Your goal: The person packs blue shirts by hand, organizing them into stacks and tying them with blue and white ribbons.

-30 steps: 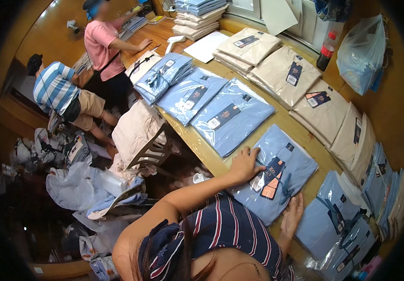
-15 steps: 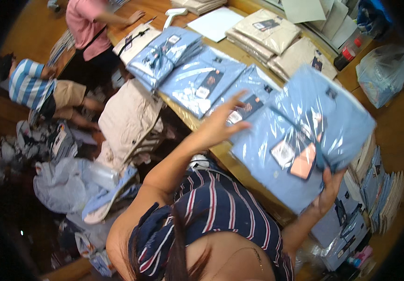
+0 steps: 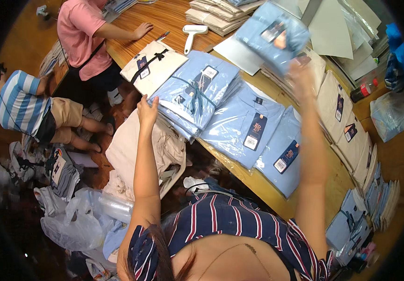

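Long wooden table, bagged blue stack toward its left; one bagged blue shirt is over the far side, held by the blurry right hand; left hand is at the stack's edge, can't tell if gripping

Packet in the right hand's grip: was light blue; tag, navy and peach. Lower right of grip: packets were cream. Left of grip: sheet and roller were white; farther left, one co-worker's T-shirt was pink, another's shirt blue-and-white striped.
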